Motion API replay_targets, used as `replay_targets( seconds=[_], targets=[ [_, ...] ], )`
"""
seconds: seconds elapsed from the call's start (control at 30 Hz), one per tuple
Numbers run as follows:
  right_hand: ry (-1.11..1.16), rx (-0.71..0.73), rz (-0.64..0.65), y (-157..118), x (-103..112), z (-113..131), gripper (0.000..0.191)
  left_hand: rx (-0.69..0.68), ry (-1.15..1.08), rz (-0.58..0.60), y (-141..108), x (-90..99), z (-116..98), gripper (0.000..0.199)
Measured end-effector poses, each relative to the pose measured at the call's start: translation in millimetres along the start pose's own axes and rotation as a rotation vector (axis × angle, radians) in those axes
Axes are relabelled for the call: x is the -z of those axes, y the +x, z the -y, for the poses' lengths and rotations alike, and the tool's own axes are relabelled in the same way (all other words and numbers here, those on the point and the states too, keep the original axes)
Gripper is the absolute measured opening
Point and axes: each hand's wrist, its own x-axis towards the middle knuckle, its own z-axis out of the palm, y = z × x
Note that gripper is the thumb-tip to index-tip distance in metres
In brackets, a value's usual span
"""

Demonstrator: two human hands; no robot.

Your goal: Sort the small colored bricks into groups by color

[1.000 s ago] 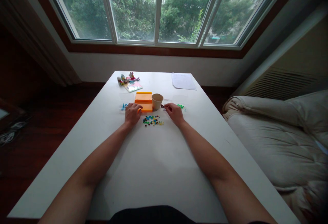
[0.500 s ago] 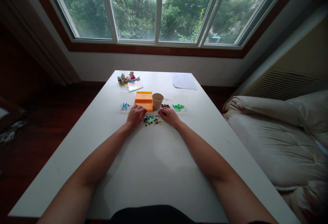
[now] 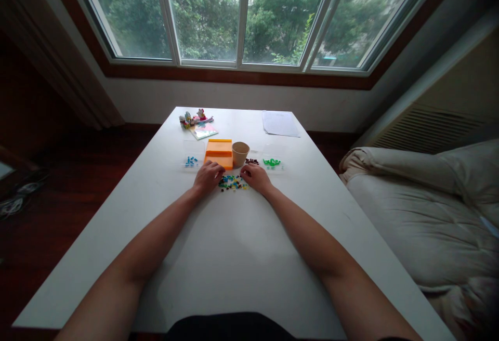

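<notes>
A loose pile of small coloured pieces (image 3: 233, 182) lies on the white table between my two hands. My left hand (image 3: 209, 174) is at the pile's left edge, beside the front of an orange tray (image 3: 219, 160), its fingers curled together. At the pile's right edge is my right hand (image 3: 254, 174), also with fingers drawn together; anything held in either is too small to make out. A brown paper cup (image 3: 240, 154) stands right of the orange tray. Dark brown pieces (image 3: 251, 161) lie just beyond my right hand.
Blue pieces (image 3: 191, 161) sit in a clear box on the left, green pieces (image 3: 272, 162) in another on the right. Small figures (image 3: 195, 118), a card (image 3: 204, 131) and white paper (image 3: 280, 123) lie farther back. A padded sofa (image 3: 421, 206) stands right of the table.
My right hand has shifted very slightly left, and my left hand's fingers sit slightly farther right. The view itself has moved a little.
</notes>
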Motion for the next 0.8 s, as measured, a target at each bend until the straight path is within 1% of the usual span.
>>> replay_targets(
  seconds=[0.1,0.33,0.47,0.57,0.7,0.8],
  targets=[
    [-0.006,-0.004,0.009,0,-1,2,0.009,-0.001,-0.003,-0.003,0,-0.5,0,0.017],
    [0.087,0.078,0.02,-1,6,-4,0.01,0.015,-0.003,0.009,-1,0.6,0,0.018],
    [0.119,0.129,0.07,0,11,-6,0.01,0.04,0.002,0.016,-1,2.1,0,0.019],
    [0.105,0.144,0.081,0,12,-5,0.01,0.068,0.016,0.014,0,3.1,1,0.019],
    [0.09,0.136,0.063,0,12,-3,0.009,0.124,0.05,-0.022,0,3.1,4,0.019],
    [0.07,0.104,0.01,-1,11,3,0.008,0.165,0.065,-0.044,-1,2.3,6,0.018]
  ],
)
